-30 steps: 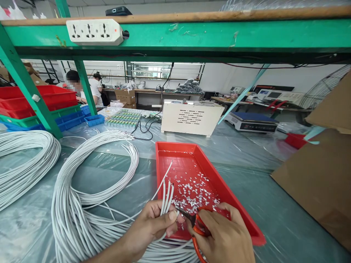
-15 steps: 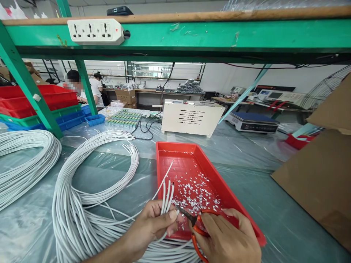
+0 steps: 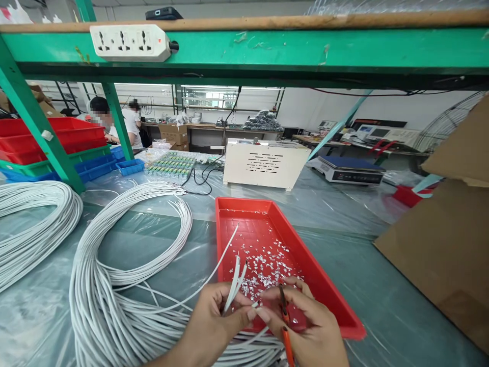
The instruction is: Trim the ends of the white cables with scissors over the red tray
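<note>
Two bare hands work over the near end of the red tray [image 3: 244, 202]. Left hand [image 3: 216, 318] pinches several white cables [image 3: 234, 285] between thumb and fingers, tips fanned up; one short end pokes toward the right. Right hand [image 3: 311, 318] has thumb and fingertip pressed together at that short end, with the orange-handled cutters [image 3: 287, 346] tucked in the palm, blades pointing far. Whether it grips cable or foil: can't tell. To do this well, judging from here: work one end at a time, hold close to the tip, keep finished ends apart, keep the blades off the thumbs, and stay over the tray so scraps land inside. Containers: the tray holds loose silvery flakes [image 3: 263, 272], densest mid to near, sparse far. Far left, red bins [image 3: 57, 135] sit on a green tray [image 3: 42, 164], contents hidden. Small blue bin [image 3: 130, 167] just right of those, contents too small to read. Clear tray [image 3: 170, 164] beside it carries rows of green-yellow parts. Cable coil [image 3: 89, 255] lies left of the red tray.
</note>
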`<action>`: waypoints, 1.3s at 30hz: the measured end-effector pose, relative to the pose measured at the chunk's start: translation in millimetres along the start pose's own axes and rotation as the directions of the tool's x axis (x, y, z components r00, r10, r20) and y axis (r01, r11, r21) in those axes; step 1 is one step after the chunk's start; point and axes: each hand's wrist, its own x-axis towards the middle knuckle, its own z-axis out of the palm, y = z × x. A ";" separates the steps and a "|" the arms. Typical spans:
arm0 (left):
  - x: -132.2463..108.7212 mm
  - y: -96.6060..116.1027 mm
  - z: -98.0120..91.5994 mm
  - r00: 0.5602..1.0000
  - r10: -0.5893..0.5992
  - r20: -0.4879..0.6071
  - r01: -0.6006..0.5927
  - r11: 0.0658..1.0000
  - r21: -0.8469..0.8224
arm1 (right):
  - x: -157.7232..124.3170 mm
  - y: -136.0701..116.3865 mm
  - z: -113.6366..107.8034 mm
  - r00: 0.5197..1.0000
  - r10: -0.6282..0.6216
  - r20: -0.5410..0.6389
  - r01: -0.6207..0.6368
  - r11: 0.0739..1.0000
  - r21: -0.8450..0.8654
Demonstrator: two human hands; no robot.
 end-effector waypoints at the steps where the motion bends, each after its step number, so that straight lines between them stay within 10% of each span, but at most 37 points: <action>1: -0.7 -1.1 0.8 1.000 0.018 0.002 -0.018 1.000 0.006 | 0.0 -1.7 1.0 0.999 0.050 -0.005 -0.049 0.998 0.038; 13: -7.2 1.9 4.0 0.982 0.180 -0.056 -0.177 0.982 0.064 | 10.0 -9.8 -0.3 0.804 0.435 0.406 -0.589 0.679 0.438; 25: -4.0 -0.1 1.5 0.996 0.091 -0.005 -0.091 0.995 -0.027 | 11.1 -1.2 4.6 0.708 0.433 0.558 -0.676 0.644 0.359; 30: 0.6 2.1 0.8 0.996 0.036 -0.083 -0.043 0.996 -0.083 | 10.8 7.1 1.0 0.878 0.378 0.294 -0.458 0.842 0.283; 33: 1.6 3.1 0.6 0.992 0.032 -0.119 -0.044 0.994 -0.097 | 10.6 8.7 -8.7 0.998 0.066 -0.018 -0.067 0.993 -0.101; 36: 1.6 2.7 -0.4 0.988 0.045 -0.150 -0.061 0.993 -0.102 | 8.9 5.0 -15.1 0.958 -0.287 -0.027 0.249 0.870 -0.426; 39: 0.9 2.1 -1.6 0.987 0.058 -0.152 -0.075 0.991 -0.111 | 6.2 0.4 -13.6 0.945 -0.323 0.050 0.302 0.804 -0.512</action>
